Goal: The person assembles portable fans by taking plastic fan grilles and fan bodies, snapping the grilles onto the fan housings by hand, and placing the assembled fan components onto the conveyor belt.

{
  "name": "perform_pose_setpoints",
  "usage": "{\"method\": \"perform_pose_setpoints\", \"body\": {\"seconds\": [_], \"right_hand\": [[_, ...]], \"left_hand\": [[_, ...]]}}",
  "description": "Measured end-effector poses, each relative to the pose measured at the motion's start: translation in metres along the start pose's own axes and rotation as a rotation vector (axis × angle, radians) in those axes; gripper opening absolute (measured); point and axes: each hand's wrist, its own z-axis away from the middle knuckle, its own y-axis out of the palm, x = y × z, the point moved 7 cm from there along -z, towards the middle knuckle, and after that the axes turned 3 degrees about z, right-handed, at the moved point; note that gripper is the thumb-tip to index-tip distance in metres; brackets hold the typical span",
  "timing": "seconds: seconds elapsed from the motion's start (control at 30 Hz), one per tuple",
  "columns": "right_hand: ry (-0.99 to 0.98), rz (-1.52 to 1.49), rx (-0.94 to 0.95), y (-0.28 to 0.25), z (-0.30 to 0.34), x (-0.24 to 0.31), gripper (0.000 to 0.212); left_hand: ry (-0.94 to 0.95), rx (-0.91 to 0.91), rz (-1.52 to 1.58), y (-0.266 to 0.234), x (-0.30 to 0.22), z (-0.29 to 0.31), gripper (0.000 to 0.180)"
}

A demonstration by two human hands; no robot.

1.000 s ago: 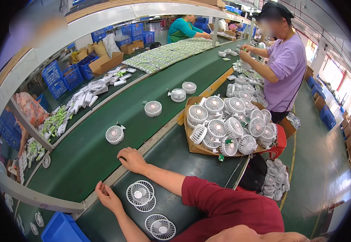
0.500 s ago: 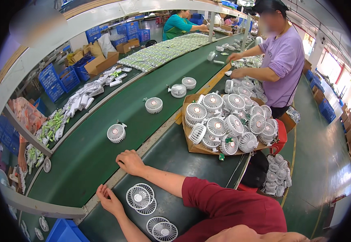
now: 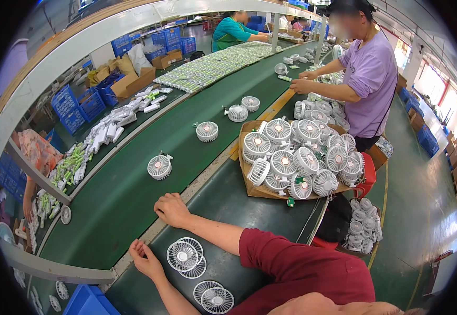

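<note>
My right hand rests on the near metal edge of the green conveyor belt, its fingers loosely bent and nothing in them. Just nearer to me, my left hand lies at the same edge, fingers slightly apart, holding nothing. Beside it on the dark work surface are two overlapping groups of round white fan grilles, a far group and a near group. Beyond my right hand, a white fan head lies on the belt, with more fan heads farther along.
A cardboard box heaped with white fan heads stands right of the belt. Past it, a co-worker in a lilac top handles parts. A metal frame post rises at left, a blue bin below. White and green parts line the far side.
The fan heads on the belt have moved slightly away, toward the far right. The lilac-clad co-worker's hands have come together over the belt. My hands stay nearly still.
</note>
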Motion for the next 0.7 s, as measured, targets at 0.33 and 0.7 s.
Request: {"method": "perform_pose_setpoints", "body": {"seconds": [0.33, 0.7], "right_hand": [[-0.013, 0.007, -0.024, -0.0006, 0.0003, 0.0, 0.006], [-0.017, 0.004, -0.026, -0.0002, 0.0003, -0.0006, 0.005]], "left_hand": [[-0.097, 0.082, 0.084, 0.0043, 0.004, -0.0007, 0.031], [-0.036, 0.116, 0.137, 0.0075, 0.0054, -0.0007, 0.028]]}}
